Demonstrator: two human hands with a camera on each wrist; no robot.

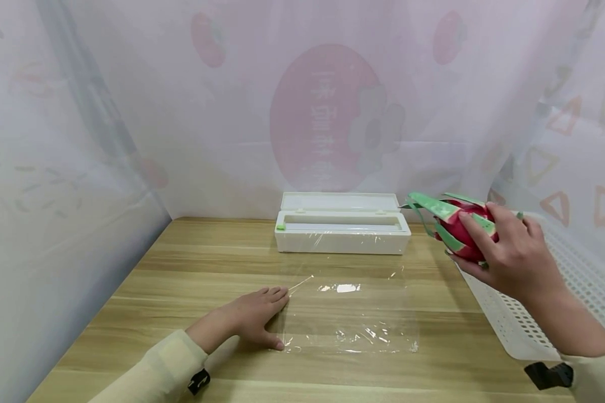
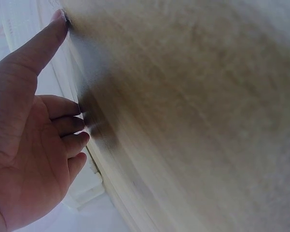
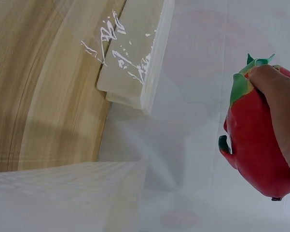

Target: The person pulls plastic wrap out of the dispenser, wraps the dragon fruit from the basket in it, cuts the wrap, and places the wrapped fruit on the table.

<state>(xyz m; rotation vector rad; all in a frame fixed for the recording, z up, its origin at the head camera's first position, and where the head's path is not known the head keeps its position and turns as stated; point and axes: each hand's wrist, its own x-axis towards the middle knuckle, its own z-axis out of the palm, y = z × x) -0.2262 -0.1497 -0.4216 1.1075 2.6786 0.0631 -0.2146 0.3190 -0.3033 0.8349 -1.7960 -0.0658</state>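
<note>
**A:** ok so what's each hand up to here?

**B:** right hand (image 1: 514, 252) has its grip wrapped around a dragon fruit (image 1: 456, 226), red with green scales, held in the air above the white perforated basket (image 1: 519, 330) at the right edge of the tabletop (image 1: 181, 263). Left hand (image 1: 254, 319) lies flat, fingers straight, pressing the left edge of a sheet of cling film (image 1: 350, 313) spread on the wood.

**A:** where's the film coming from?

**B:** white dispenser box (image 1: 341, 226), lid up, just behind the sheet, little green slider on its left end.

**A:** any brand or label?

**B:** nothing on the box. The curtain (image 1: 327, 117) behind has a pink circle with mirrored characters, can't read them.
</note>
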